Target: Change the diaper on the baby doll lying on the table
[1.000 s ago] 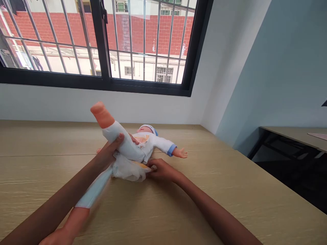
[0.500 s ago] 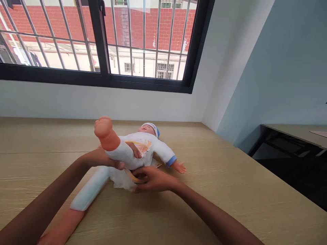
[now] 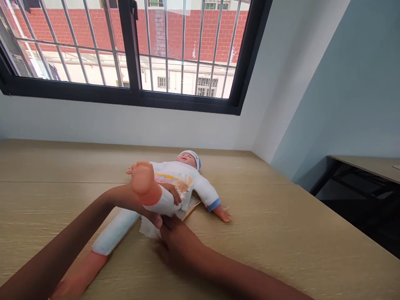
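A baby doll (image 3: 173,167) in a white outfit and cap lies on its back, head toward the window. My left hand (image 3: 140,205) is closed around its raised leg (image 3: 164,203), with the thumb below and fingers over the top. The other leg (image 3: 114,233) stretches toward me on the table. Beneath the doll's bottom lies a white, soft diaper-like piece (image 3: 150,228), with a tan-edged part (image 3: 192,207) showing at the right. My right hand (image 3: 181,239) is against the underside of the raised leg by this piece; its fingers are partly hidden and blurred.
The wooden table (image 3: 265,233) runs back to a white wall (image 3: 93,121) below a barred, dark-framed window (image 3: 187,100). At the right, beyond the table's edge, stands another dark-legged table (image 3: 359,166).
The raised leg has come lower and to the right with my left hand. My right hand has turned, and its fingers now reach in under the leg. The camera view has shifted slightly.
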Tool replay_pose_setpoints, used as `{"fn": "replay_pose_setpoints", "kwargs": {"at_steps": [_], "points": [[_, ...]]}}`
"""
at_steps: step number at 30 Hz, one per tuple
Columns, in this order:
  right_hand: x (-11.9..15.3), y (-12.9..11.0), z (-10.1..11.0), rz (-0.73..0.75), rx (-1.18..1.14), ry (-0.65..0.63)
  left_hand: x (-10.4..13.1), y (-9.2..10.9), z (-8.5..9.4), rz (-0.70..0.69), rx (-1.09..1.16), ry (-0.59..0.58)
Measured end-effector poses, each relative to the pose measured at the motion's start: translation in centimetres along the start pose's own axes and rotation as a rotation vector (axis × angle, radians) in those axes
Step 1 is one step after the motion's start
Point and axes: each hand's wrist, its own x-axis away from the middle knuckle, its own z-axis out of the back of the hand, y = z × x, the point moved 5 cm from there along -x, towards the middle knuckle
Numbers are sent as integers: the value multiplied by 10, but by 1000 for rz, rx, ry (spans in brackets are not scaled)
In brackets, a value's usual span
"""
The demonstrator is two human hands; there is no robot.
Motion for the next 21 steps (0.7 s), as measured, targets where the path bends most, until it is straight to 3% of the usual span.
{"fn": "replay_pose_setpoints", "kwargs": {"at_steps": [6,11,16,21], "points": [[18,-17,-15,-242,67,-202,2,-1,7,-10,56,103],[9,-9,-10,-175,286,-109,4,-2,9,-13,7,77],[-6,11,-4,-152,402,-57,7,-11,17,-10,48,51],[-6,16,-5,-123,465,-29,10,-12,24,3,82,84]]}}
